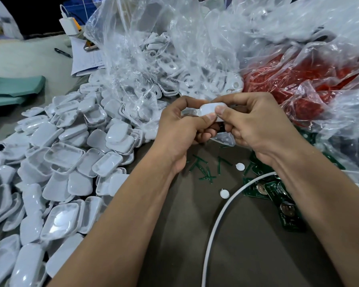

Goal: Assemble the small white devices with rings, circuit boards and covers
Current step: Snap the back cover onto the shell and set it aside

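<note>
Looking down from my head, I have both hands raised over the brown bench (174, 255), meeting in the middle. My left hand (179, 129) and my right hand (255, 125) together hold one small white device (210, 109): both thumbs press on its smooth rounded top, close to each other, while my curled fingers (205, 136) wrap beneath it. Just under my right hand a second white piece (226, 139) with small holes sticks out from between the fingers; I cannot tell whether it is joined to the device above. To my left a big heap of white covers (56, 162) spreads over the bench, some lying hollow side up, some dome side up. Behind my hands a clear plastic bag (153, 48) holds more white parts, and to the right of it another clear bag holds red rings (288, 90). Green circuit boards (286, 210) carrying round coin batteries lie under my right forearm, with thin green strips (203, 168) scattered beside them and two small white discs (224, 193) near by. A white cable (216, 224) curves across the bench between my forearms. Far left lie a pen (62, 52), some papers (85, 56) and a folded green cloth (15, 88).
</note>
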A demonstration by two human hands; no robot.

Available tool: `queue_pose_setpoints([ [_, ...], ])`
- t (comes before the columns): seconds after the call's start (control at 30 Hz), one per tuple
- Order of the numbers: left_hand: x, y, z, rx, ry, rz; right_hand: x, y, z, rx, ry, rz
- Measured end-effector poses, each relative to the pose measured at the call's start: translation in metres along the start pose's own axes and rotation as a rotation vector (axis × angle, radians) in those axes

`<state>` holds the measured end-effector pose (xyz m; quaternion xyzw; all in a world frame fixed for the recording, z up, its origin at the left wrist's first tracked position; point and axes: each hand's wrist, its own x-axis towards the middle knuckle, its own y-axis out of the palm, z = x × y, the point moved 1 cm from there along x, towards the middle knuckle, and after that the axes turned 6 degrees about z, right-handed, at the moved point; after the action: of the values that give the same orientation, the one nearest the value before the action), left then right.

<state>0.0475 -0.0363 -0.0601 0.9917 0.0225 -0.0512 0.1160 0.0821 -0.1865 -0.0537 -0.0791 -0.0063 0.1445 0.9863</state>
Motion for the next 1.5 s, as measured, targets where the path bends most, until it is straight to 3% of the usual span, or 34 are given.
queue_pose_setpoints([
  [0.43,-0.002,-0.002,-0.003,-0.015,-0.025,0.03,-0.001,-0.001,0.005,0.016,-0.054,0.004],
  [0.7,-0.002,0.004,-0.003,0.032,0.03,-0.057,0.0,-0.001,0.002,-0.016,-0.086,-0.028],
  [0.77,0.0,0.004,-0.002,0.042,0.043,-0.083,-0.001,0.001,0.001,-0.097,-0.117,-0.066],
  [0.9,0.002,-0.001,-0.005,0.008,-0.027,-0.111,-0.004,0.004,0.003,-0.513,-0.288,-0.105],
  [1.03,0.002,-0.006,-0.007,-0.1,-0.042,-0.064,-0.005,0.006,0.008,-0.613,-0.399,-0.103],
  [1.17,0.002,-0.004,-0.01,-0.258,-0.003,-0.046,-0.003,0.006,0.003,-0.465,-0.352,-0.096],
  [1.4,-0.001,0.0,-0.006,0.087,0.062,-0.125,0.0,0.005,-0.001,0.087,-0.118,-0.003],
  [1.5,-0.001,-0.002,-0.009,0.058,0.088,-0.138,0.0,0.005,0.001,0.198,-0.066,0.03],
])
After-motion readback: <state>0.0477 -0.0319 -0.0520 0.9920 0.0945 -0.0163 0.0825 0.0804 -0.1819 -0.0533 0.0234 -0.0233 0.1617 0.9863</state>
